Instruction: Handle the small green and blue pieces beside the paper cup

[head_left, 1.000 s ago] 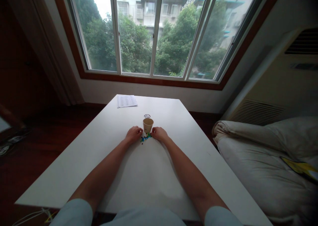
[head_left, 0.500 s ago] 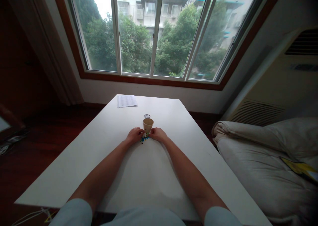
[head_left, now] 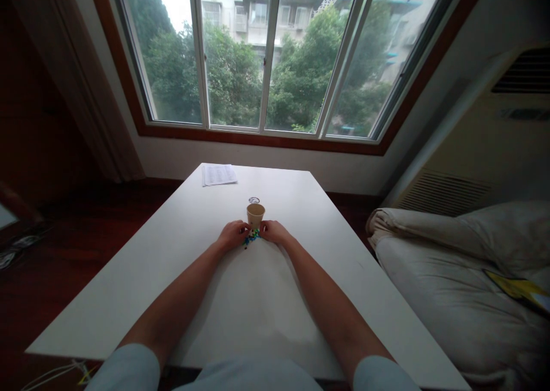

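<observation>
A brown paper cup (head_left: pixel 255 212) stands upright on the white table (head_left: pixel 258 299), its mouth facing up. In front of its base lies a small heap of tiny blue, green, yellow and dark pieces (head_left: pixel 252 238), perhaps beads. My left hand (head_left: pixel 233 234) rests at the left of the heap, thumb and fingers drawn together at its edge. Opposite it, my right hand (head_left: pixel 274 232) is curled with its fingertips at the right of the heap, close to the cup's base. Whatever either hand pinches is too small to make out.
Behind the cup lies a small round dark-outlined item (head_left: pixel 254 200). Printed sheets of paper (head_left: pixel 219 175) lie at the table's far left corner. A covered couch (head_left: pixel 447 288) is on the right, and cables (head_left: pixel 60 374) hang at the near left corner.
My right fingertips have drawn slightly back to the right from the small pieces, so more of the heap shows. My left hand and the cup stay nearly in place.
</observation>
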Demonstrator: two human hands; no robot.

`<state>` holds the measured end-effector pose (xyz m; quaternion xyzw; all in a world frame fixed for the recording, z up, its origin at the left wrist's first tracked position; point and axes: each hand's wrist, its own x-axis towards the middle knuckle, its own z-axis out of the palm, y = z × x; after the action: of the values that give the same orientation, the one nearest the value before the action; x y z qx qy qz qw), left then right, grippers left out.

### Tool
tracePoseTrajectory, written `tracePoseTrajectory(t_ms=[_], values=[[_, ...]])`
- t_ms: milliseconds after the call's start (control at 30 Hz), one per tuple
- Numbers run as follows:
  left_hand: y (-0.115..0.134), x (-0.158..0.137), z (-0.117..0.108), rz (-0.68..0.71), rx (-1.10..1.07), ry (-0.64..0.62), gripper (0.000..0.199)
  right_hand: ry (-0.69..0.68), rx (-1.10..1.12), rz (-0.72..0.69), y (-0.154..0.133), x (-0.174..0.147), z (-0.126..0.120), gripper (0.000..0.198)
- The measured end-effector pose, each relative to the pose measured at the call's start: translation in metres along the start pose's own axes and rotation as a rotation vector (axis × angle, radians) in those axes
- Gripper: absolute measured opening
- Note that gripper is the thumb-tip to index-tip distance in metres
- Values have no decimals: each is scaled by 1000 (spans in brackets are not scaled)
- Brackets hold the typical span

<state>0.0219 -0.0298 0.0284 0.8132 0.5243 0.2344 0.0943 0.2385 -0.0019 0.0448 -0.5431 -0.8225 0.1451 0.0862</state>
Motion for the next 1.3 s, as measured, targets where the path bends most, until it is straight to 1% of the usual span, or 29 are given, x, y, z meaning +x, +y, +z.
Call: tracePoseTrajectory(t_ms=[200,400,567,833,933,1000,1067,1200,1300], values=[[0,-1,-1,33,-17,-5,25,2,22,-21,3,1,1,17],[-1,-1,-1,37,-33,-23,24,45,5,20,0,0,3,26],[1,-1,-3,22,-27,-27,25,61,3,53,2,3,6,17],[3,-3,-6,34,-37,-26,24,88,53,4,10,6,8,12],[3,-3,-6,44,-38,-26,25,118,141,-45,18,4,7,12],[3,-3,-6,53,-39,-31,25,160,244,-56,24,4,6,13],[4,-3,-7,56,-44,-39,26,184,381,-31,29,4,6,15],[6,-3,-9,54,-43,-55,27,187,677,22,34,4,6,22],[8,-4,-10,55,-34,-56,28,225,811,46,34,4,8,28]])
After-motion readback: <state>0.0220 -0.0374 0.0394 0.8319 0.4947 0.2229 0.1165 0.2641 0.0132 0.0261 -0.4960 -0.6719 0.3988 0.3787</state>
